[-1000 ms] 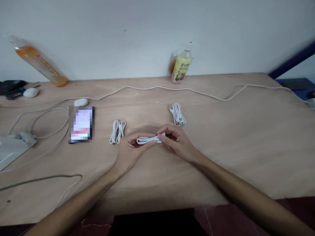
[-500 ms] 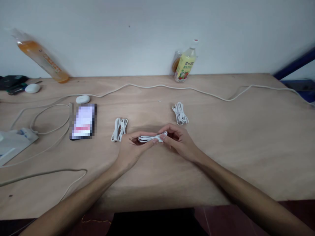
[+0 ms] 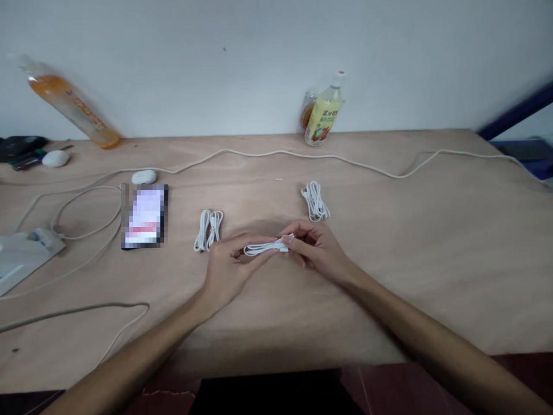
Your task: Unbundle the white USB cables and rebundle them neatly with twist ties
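Note:
A folded white cable [image 3: 261, 248] is held just above the table's front half, its loops lying lengthwise between both hands. My left hand [image 3: 228, 265] pinches it from the left, thumb below and fingers along the top. My right hand [image 3: 313, 248] grips the other end between thumb and fingers, hiding part of it. To the left, close to my left hand's knuckles, lies a coiled white cable bundle [image 3: 208, 230]. Another white cable bundle [image 3: 316, 202] rests on the wood beyond my right hand.
A phone [image 3: 146, 216] lies left, with a white earbud case [image 3: 144, 177] behind it. A long white cord [image 3: 276, 153] crosses the back of the wooden table [image 3: 410, 242]. By the wall stand a yellow drink bottle [image 3: 323, 118] and an orange one [image 3: 75, 109].
Both hands keep hold of the cable with almost no shift. My right thumb has moved slightly along it, and the whole view has tilted a little.

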`<state>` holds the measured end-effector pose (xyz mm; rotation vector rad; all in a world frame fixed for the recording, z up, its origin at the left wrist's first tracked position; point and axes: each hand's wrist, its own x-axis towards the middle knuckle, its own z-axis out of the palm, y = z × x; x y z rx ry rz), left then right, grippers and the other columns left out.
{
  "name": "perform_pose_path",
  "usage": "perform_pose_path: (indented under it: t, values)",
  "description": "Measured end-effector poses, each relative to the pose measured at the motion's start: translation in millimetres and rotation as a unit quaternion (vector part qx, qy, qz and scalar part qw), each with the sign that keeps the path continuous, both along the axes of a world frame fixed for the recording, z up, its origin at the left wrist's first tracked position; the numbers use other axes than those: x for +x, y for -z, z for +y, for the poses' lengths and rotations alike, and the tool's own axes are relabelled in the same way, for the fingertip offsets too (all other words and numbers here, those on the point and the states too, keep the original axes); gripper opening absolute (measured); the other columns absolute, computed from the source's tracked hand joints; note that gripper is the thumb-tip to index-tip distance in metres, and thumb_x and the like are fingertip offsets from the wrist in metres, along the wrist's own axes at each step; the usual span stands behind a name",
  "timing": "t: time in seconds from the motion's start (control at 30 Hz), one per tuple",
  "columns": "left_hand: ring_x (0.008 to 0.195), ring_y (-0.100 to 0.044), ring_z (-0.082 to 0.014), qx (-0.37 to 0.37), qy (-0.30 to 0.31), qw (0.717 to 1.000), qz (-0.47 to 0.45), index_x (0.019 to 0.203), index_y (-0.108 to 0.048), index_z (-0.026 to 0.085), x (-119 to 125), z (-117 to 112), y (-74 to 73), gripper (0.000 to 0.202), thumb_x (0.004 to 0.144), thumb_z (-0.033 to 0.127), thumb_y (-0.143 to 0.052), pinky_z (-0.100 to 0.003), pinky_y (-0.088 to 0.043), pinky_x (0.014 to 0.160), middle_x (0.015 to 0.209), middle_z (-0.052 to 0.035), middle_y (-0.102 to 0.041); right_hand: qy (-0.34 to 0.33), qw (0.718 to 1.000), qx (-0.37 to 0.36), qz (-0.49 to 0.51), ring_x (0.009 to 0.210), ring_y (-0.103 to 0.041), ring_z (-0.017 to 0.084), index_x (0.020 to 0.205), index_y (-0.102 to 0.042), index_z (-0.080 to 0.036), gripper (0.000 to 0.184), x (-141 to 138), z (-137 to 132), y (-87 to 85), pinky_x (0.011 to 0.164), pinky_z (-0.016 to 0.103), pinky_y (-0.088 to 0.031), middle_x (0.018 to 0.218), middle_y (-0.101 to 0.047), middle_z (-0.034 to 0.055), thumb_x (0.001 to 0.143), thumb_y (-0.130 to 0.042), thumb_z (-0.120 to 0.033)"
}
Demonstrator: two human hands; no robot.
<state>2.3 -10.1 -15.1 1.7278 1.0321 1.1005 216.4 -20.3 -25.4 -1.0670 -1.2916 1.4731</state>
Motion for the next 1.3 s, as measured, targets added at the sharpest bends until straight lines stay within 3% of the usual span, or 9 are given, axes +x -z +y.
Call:
perform_pose_path:
  t: [0.27, 0.67, 0.87, 1.03, 1.17, 1.3]
  values:
    - [0.084, -0.083, -0.0227, 0.033, 0.0, 0.999, 0.012, 0.099, -0.09, 0.026, -1.3, -1.5, 0.9, 0.011, 0.091, 0.033, -0.089, -0.03, -0.064, 0.071, 0.097, -0.0045, -0.089, -0.013, 1.0, -0.015, 0.014, 0.041, -0.042, 0.006, 0.089, -0.077, -0.021, 0.036, 2.8, 1.8, -2.6, 0.039, 0.023, -0.028, 0.063, -0.069, -0.0036, 0.091, -0.081, -0.057]
    - [0.086, -0.083, -0.0209, 0.064, 0.011, 0.998, 0.015, 0.103, -0.089, 0.025, -2.4, -0.7, 1.9, 0.01, 0.093, 0.028, -0.088, -0.028, -0.065, 0.073, 0.098, -0.0037, -0.089, -0.02, 1.0, -0.012, 0.006, 0.043, -0.044, 0.007, 0.089, -0.077, -0.021, 0.033, 4.0, 3.1, -1.2, 0.041, 0.023, -0.029, 0.068, -0.073, -0.0013, 0.094, -0.079, -0.053]
    - [0.089, -0.083, -0.0205, 0.136, 0.008, 0.99, 0.032, 0.108, -0.086, 0.021, -2.1, 0.6, 4.0, 0.02, 0.09, 0.022, -0.091, -0.03, -0.067, 0.082, 0.103, -0.0043, -0.089, -0.022, 1.0, -0.013, 0.016, 0.041, -0.042, 0.006, 0.086, -0.075, -0.019, 0.035, 2.5, 3.3, -3.2, 0.04, 0.022, -0.028, 0.061, -0.067, -0.0039, 0.092, -0.08, -0.054]
    - [0.085, -0.082, -0.0191, 0.185, 0.018, 0.982, 0.033, 0.108, -0.085, 0.02, -2.5, 1.2, 6.2, 0.016, 0.093, 0.018, -0.087, -0.027, -0.067, 0.075, 0.099, -0.0047, -0.087, -0.018, 1.0, -0.019, 0.007, 0.043, -0.044, 0.007, 0.089, -0.076, -0.019, 0.035, 2.1, 2.7, -1.4, 0.041, 0.022, -0.028, 0.066, -0.071, -0.0018, 0.092, -0.079, -0.054]
    - [0.084, -0.083, -0.0192, 0.195, 0.015, 0.98, 0.042, 0.108, -0.084, 0.019, -3.6, 0.3, 7.7, 0.013, 0.095, 0.019, -0.084, -0.026, -0.067, 0.072, 0.099, -0.006, -0.087, -0.019, 1.0, -0.025, -0.002, 0.049, -0.047, 0.008, 0.097, -0.078, -0.021, 0.029, 2.3, 1.9, -0.7, 0.044, 0.023, -0.034, 0.069, -0.07, -0.0027, 0.09, -0.082, -0.048]
    - [0.086, -0.083, -0.0203, 0.204, 0.006, 0.977, 0.057, 0.11, -0.084, 0.019, -5.2, -0.3, 10.0, 0.013, 0.097, 0.018, -0.082, -0.028, -0.067, 0.073, 0.1, -0.0064, -0.087, -0.019, 1.0, -0.003, -0.006, 0.072, -0.064, 0.014, 0.098, -0.077, -0.021, 0.027, 1.2, 1.2, -0.2, 0.064, 0.025, -0.05, 0.086, -0.074, 0.0005, 0.081, -0.091, -0.036]
